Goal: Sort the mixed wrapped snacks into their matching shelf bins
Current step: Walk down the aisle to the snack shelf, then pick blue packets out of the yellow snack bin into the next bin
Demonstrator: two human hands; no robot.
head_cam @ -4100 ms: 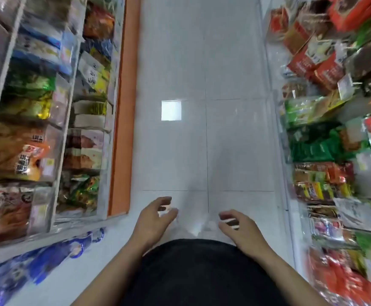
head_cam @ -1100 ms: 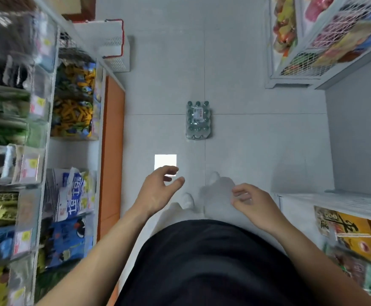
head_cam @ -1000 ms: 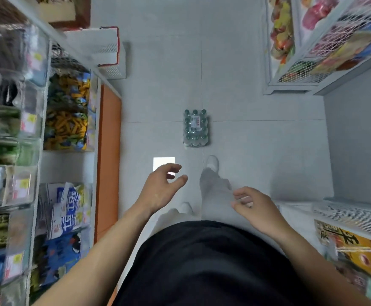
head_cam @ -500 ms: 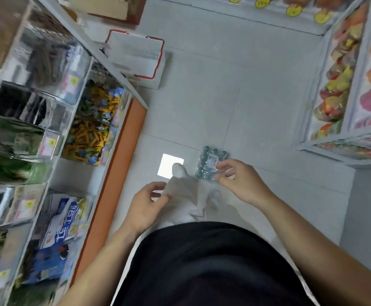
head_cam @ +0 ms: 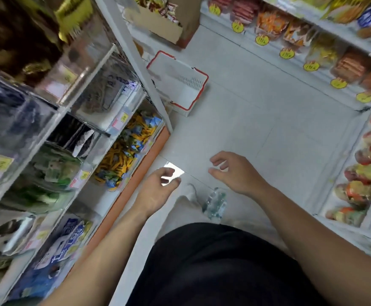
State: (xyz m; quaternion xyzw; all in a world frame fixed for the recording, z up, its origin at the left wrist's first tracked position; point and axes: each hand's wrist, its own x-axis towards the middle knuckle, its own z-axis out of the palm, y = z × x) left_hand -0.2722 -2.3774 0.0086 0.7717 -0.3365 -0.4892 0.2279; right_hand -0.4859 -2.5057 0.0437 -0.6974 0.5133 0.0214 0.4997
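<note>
Across the middle of the frame ran a floor (head_cam: pixel 257 120) of pale grey glossy tiles, crossed by thin joint lines and marked by one bright square reflection (head_cam: pixel 177 170). Down the left side stood a white metal shelf unit (head_cam: pixel 136 62), its tiers fronted by clear bins (head_cam: pixel 85 69) of hard, shiny plastic with small paper price labels; an orange strip (head_cam: pixel 156 149) ran along its foot. Small, crinkled yellow-and-blue wrapped snacks (head_cam: pixel 122 151) filled one low bin at centre left. Along the upper right and right edge, white shelves (head_cam: pixel 275 51) carried soft bagged goods (head_cam: pixel 345 65) in orange, red and yellow, with round yellow tags (head_cam: pixel 287 54). A rectangular white plastic basket (head_cam: pixel 180 82), red-rimmed with a slotted wall, sat on the floor at upper centre, just beside the unit's post. A brown cardboard box (head_cam: pixel 164 25) stood at the top. At lower centre a shrink-wrapped pack of bottles (head_cam: pixel 214 202) lay near a white shoe (head_cam: pixel 191 191). The left hand (head_cam: pixel 158 191) and right hand (head_cam: pixel 235 171) hovered apart over the tiles, fingers loosely curled, both empty.
</note>
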